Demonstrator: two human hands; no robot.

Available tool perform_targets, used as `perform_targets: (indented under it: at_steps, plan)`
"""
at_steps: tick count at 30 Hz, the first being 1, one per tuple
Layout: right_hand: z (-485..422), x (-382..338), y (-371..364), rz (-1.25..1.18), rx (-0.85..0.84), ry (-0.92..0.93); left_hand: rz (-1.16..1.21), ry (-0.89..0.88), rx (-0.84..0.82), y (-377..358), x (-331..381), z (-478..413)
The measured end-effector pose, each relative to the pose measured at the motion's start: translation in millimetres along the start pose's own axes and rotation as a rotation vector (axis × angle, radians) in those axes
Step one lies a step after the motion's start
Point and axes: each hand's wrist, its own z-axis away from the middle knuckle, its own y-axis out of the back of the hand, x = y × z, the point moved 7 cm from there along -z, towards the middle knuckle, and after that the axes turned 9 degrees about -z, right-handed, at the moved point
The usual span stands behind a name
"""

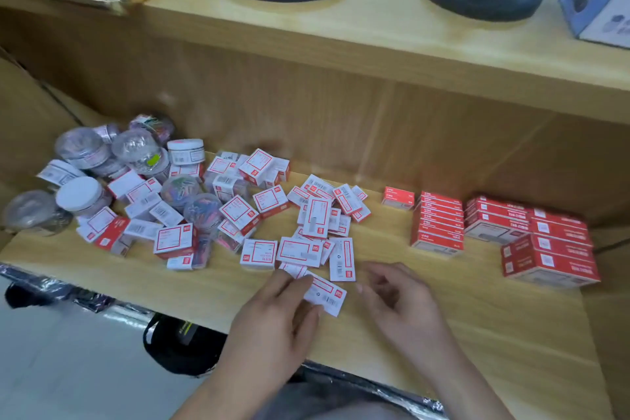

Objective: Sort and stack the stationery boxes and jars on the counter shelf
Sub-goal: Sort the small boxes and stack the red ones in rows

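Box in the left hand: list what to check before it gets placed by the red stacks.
1. Grip: left hand holds the box: ok.
2. Right hand free to help: ok, it holds nothing.
3. Box type matches the red stacks: cannot tell, the print is blurred.
4. Bare shelf in front of the stacks: ok.
5. Pile sorted: not ok, boxes and jars lie mixed.
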Motion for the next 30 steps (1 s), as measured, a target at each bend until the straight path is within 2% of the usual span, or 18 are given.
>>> perform_targets:
  at_steps: [4,8,17,23,27,30]
  plan:
    - [-19,-15,-16,0.221,0.003,0.016,-0.036,0.047,-0.015,-13,-11,2]
    - [-26,-16,-25,0.411,-0.021,-0.078,-0.014,0.057,0.026,-13,-10,2]
    - [-4,9,1,0.196,0.065,-0.083,-0.094,-0.015,-0.024,-16,-5,0]
    - [14,13,26,0.21,0.148,-0.093,-0.039,-0.082,-0.029,-14,14,-2]
    - [21,9,43,0.318,0.211,0.015,0.005,-0.145,-0.001,-15,26,-11]
    - [26,13,47,0.277,0.175,0.046,-0.001,-0.196,-0.012,-19,30,-14]
